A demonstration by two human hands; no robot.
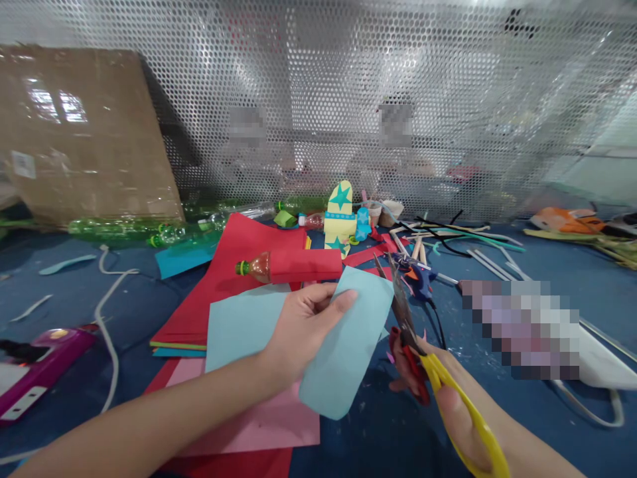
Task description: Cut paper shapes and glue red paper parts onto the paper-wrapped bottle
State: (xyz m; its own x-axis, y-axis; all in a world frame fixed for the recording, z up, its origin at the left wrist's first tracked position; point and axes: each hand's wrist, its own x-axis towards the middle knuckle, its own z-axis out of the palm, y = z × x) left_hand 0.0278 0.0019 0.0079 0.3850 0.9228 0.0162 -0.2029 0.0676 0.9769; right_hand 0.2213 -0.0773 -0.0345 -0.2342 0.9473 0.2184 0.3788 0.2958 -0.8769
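Observation:
A pale blue piece of paper (355, 332) with rounded lower corners is pinched between the thumb and fingers of my left hand (306, 325). My right hand (460, 398) grips yellow-handled scissors (432, 372), their blades parted and pointing up beside the paper's upper right corner. Just beyond my left hand lies a bottle wrapped in red paper (303, 265), its green cap to the left. Beneath the hand are a larger light blue sheet (239, 325), a pink sheet (279, 421) and a stack of red paper (199, 299). Crumpled red scraps (411, 372) lie by the scissors.
A yellow cutout with teal stars (340, 222) stands at the back. Behind my right hand are a blue glue gun (421, 279) and several sticks (418, 249). A purple power strip (50, 372) sits left, near a white cable (107, 325). Cardboard (89, 146) leans against the perforated metal panel (308, 79).

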